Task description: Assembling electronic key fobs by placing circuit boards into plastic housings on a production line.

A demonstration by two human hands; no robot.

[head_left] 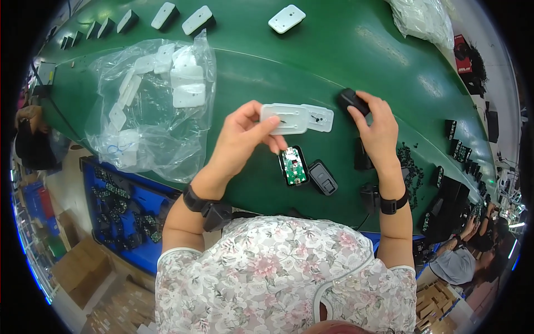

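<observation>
My left hand [240,133] pinches a white translucent plastic cover [292,118] between thumb and fingers. Another white cover [321,118] with a small dark mark lies partly behind its right end. My right hand [379,118] has its thumb and fingers around a black plastic housing [350,100]. Just below my left fingertips, a green circuit board [295,166] sits inside a black case on the table. Beside it, to the right, lies a dark grey cover [323,178] with a rectangular recess.
A clear plastic bag [156,111] with several white covers spreads over the green table [245,72] at left. White-topped black units [287,19] stand along the far side. Small black parts [410,172] are scattered right of my forearm. A blue bin [147,253] holds circuit boards.
</observation>
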